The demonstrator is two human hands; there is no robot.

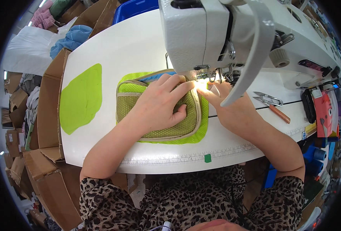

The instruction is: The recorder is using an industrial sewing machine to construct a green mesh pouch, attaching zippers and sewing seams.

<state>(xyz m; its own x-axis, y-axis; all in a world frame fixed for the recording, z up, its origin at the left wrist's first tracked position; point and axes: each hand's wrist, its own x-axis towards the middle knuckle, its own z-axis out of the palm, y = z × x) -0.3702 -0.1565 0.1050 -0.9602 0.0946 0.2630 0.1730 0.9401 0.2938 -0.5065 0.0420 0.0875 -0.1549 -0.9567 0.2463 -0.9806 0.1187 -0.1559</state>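
Note:
A green mesh pouch piece (162,133) with beige binding lies on a larger bright green fabric panel (186,141) under the sewing machine (186,42). A strip of blue shows at its far edge. My left hand (159,101) rests on the mesh with fingers bent, its fingertips gripping the bound edge close to the lit needle area (202,81). On the other side, my right hand (234,109) closes thumb and fingers on the pouch's right edge. Some of its fingers are hidden behind the machine's curved white lever (257,50).
Bright green cut panels (82,100) lie at the table's left. Thread snips (268,99) and a copper-coloured tool (279,114) lie to the right. A ruler strip (178,158) follows the near edge. Cardboard boxes (49,104) border the left side; a blue bin (135,9) stands behind.

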